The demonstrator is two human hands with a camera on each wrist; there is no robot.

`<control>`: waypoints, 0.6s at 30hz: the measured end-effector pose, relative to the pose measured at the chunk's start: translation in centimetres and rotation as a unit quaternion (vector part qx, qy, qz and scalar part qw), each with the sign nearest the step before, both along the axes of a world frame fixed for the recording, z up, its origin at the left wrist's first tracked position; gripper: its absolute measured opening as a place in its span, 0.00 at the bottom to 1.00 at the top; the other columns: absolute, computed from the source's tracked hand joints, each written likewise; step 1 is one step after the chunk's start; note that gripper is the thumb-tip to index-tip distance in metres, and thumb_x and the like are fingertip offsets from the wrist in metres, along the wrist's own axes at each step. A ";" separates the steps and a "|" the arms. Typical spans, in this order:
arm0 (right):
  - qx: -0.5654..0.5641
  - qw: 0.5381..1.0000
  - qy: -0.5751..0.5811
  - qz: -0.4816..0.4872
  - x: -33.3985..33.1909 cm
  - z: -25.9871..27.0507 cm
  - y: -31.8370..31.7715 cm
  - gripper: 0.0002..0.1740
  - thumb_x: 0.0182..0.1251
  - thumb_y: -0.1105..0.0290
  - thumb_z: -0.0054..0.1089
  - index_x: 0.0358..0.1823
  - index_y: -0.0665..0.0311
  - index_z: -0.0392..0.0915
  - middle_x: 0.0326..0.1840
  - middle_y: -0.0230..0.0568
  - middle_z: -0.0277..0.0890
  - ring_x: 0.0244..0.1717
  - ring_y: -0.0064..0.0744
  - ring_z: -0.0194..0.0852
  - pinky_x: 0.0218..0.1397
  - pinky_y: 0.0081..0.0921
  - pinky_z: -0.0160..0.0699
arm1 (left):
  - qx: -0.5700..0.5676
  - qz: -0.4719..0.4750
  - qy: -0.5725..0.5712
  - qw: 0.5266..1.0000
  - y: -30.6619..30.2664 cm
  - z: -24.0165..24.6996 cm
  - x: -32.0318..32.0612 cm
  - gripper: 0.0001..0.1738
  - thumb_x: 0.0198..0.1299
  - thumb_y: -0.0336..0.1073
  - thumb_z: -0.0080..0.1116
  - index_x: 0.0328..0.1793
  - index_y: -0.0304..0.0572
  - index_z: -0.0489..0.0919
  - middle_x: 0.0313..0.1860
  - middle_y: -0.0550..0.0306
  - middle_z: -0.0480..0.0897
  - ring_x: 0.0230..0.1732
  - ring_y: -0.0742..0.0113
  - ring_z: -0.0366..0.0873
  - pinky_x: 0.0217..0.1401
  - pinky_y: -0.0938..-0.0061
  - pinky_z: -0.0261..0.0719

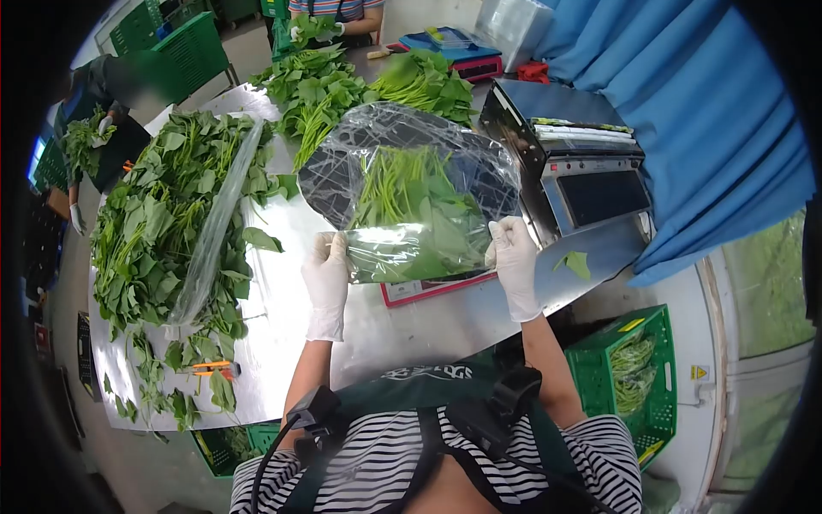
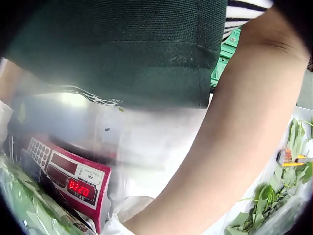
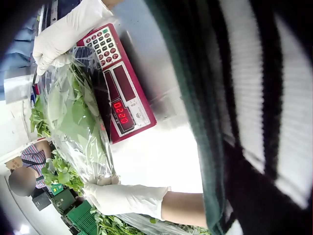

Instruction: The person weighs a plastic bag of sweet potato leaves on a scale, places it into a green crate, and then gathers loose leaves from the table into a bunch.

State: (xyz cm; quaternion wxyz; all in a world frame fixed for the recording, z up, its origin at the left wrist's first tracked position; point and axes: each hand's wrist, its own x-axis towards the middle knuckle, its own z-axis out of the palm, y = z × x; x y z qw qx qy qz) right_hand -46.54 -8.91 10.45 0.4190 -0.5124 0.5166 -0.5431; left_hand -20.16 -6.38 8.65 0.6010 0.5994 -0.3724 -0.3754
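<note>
A clear plastic bag (image 1: 402, 250) of leafy greens (image 1: 428, 197) lies between my hands in the head view, stems pointing away and leaves towards me. My gloved left hand (image 1: 326, 278) pinches the bag's near left corner. On the near right corner, my gloved right hand (image 1: 514, 261) grips the film with curled fingers. Under the bag shows the red edge of a digital scale (image 1: 424, 293). Its lit red display (image 3: 120, 112) shows in the right wrist view. The left wrist view catches the scale's keypad (image 2: 38, 152), while the left hand's fingers are hidden there.
Piled greens (image 1: 145, 231) and a long plastic film strip (image 1: 218, 227) cover the table's left side, near orange-handled cutters (image 1: 216, 369). A sealing machine (image 1: 591, 171) stands right. A green crate (image 1: 629, 377) holds bagged greens below. Two people handle greens across the table.
</note>
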 end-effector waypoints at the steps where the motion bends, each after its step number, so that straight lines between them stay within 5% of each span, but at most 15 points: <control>1: 0.010 1.000 0.002 0.004 -0.1 -0.2 0.0 0.09 0.67 0.69 0.53 0.32 0.64 0.66 0.12 0.30 0.65 0.11 0.17 0.60 0.16 0.16 0.58 | 0.003 -0.001 0.004 1.000 0.0 0.0 0.0 0.08 0.64 0.34 0.51 0.34 0.37 0.74 0.12 0.62 0.71 0.12 0.80 0.65 0.13 0.82 0.60; 7: 0.108 0.993 0.000 0.046 -1.1 -1.4 -1.2 0.09 0.65 0.68 0.56 0.33 0.66 0.69 0.13 0.33 0.68 0.11 0.19 0.63 0.15 0.18 0.60 | 0.078 -0.015 -0.185 0.980 -0.1 -0.9 0.7 0.07 0.61 0.39 0.55 0.37 0.44 0.74 0.12 0.61 0.74 0.11 0.72 0.69 0.15 0.74 0.64; 10: 0.146 0.987 0.014 0.066 -1.4 -1.0 -1.5 0.09 0.65 0.68 0.56 0.34 0.67 0.70 0.13 0.33 0.68 0.11 0.20 0.64 0.15 0.19 0.61 | 0.046 0.031 -0.407 0.912 0.5 0.3 0.4 0.08 0.58 0.40 0.57 0.38 0.47 0.74 0.12 0.60 0.73 0.12 0.65 0.71 0.18 0.70 0.67; 13: 0.159 0.984 0.024 0.075 -1.6 -1.2 -2.0 0.09 0.65 0.69 0.56 0.34 0.68 0.70 0.13 0.34 0.68 0.11 0.20 0.63 0.15 0.20 0.62 | 0.044 0.019 -0.491 0.870 0.7 -0.1 1.4 0.08 0.57 0.40 0.57 0.39 0.49 0.75 0.14 0.60 0.74 0.15 0.62 0.73 0.21 0.70 0.70; 16: 0.160 0.984 0.022 0.077 -1.7 -1.6 -2.2 0.08 0.64 0.70 0.56 0.33 0.68 0.71 0.13 0.34 0.68 0.11 0.21 0.64 0.15 0.20 0.62 | 0.027 0.026 -0.526 0.850 0.8 0.6 2.6 0.07 0.56 0.38 0.57 0.40 0.51 0.76 0.19 0.61 0.77 0.17 0.61 0.74 0.24 0.68 0.71; 18: 0.165 0.983 0.031 0.073 -1.7 -1.4 -2.1 0.07 0.64 0.71 0.55 0.32 0.68 0.71 0.13 0.34 0.68 0.11 0.20 0.64 0.15 0.20 0.62 | -0.028 0.047 -0.520 0.853 0.6 2.7 3.0 0.14 0.54 0.36 0.59 0.48 0.50 0.76 0.37 0.55 0.79 0.35 0.59 0.78 0.38 0.69 0.75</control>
